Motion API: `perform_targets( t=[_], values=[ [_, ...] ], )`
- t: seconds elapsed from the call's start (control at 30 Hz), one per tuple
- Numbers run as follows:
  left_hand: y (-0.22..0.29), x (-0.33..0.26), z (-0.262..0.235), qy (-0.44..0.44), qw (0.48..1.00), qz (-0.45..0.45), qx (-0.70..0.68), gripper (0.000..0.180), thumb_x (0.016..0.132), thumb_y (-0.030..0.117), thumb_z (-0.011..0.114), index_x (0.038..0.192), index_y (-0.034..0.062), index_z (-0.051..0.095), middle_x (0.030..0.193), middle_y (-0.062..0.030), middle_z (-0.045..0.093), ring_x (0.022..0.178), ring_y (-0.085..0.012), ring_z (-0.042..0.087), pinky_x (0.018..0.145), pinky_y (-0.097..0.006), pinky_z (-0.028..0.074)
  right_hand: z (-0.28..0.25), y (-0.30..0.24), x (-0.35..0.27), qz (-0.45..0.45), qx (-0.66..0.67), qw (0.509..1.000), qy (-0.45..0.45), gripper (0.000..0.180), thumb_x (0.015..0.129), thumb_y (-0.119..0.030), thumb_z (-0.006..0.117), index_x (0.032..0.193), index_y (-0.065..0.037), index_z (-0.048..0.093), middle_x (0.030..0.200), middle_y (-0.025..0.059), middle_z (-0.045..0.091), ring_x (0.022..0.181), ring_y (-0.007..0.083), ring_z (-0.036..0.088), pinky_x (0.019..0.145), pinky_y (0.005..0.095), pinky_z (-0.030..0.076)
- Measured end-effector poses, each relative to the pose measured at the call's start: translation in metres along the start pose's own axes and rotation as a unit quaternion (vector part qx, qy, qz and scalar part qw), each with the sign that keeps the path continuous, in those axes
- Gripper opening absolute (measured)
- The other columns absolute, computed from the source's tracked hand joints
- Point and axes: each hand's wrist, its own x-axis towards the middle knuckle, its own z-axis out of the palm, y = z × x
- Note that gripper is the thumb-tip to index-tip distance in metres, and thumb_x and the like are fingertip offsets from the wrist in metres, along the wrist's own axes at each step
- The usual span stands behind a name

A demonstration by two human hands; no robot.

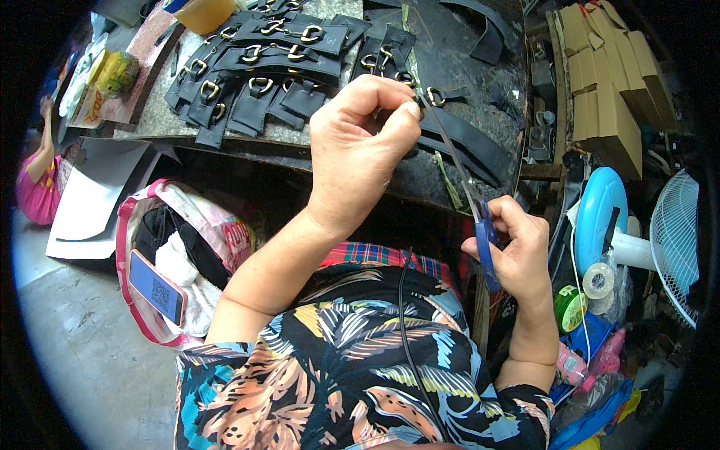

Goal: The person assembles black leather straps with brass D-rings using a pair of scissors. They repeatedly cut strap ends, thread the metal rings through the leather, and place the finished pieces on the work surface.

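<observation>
Starting out on the left, a bag with a pink edge sits near the body, a phone lying face up on its contents — and beyond it, across the far side, the worktable carries rows of black straps with metal rings, laid close and overlapping

Into the middle now, and here's the left hand, raised in front of the table edge, thumb and forefinger narrowed to a tight pinch; whatever sits between those tips is too small to tell. Just right of it and lower, a curved black piece lies on the tabletop

Next come the scissors, blue handles near and right, blades slanting far and left to the pinch. The right hand has its fingers curled around those handles, and the blades look nearly closed

Good form here, I'd judge: keep the pinch firm and steady, bring in only the blade tips, and hold the left fingertips out of the cutting line. Small snips should suit such close work — wrist loose, the blades kept clear of the finished leather-like surfaces

Far right, cardboard boxes stand stacked, with a blue-and-white fan nearer
</observation>
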Motion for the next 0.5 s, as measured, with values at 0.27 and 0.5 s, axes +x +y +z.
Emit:
perform_targets(
  t=[0.27,0.5],
  values=[
    [0.005,0.003,-0.004,-0.032,0.996,0.027,0.076,0.002,0.087,0.0,0.069,0.086,-0.0007,0.067,0.083,0.0,0.066,0.071,-0.004,0.055,0.064,-0.021,0.046,-0.009,0.0,0.0,-0.064,-0.108,0.991,0.038,0.037,0.069,-0.028,0.091,0.083,-0.006,0.064,0.064,0.0102,0.061,0.056,0.0301,0.063,0.054,0.0384,0.046],
    [0.006,0.005,-0.005,-0.047,0.996,0.001,0.08,0.005,0.088,0.002,0.07,0.085,-0.001,0.068,0.078,0.0027,0.065,0.068,-0.0025,0.054,0.061,-0.021,0.044,-0.012,0.006,0.001,-0.056,-0.053,0.997,0.011,0.03,0.071,-0.02,0.088,0.085,-0.004,0.067,0.063,0.0095,0.06,0.054,0.0242,0.062,0.053,0.036,0.045]
  ],
)
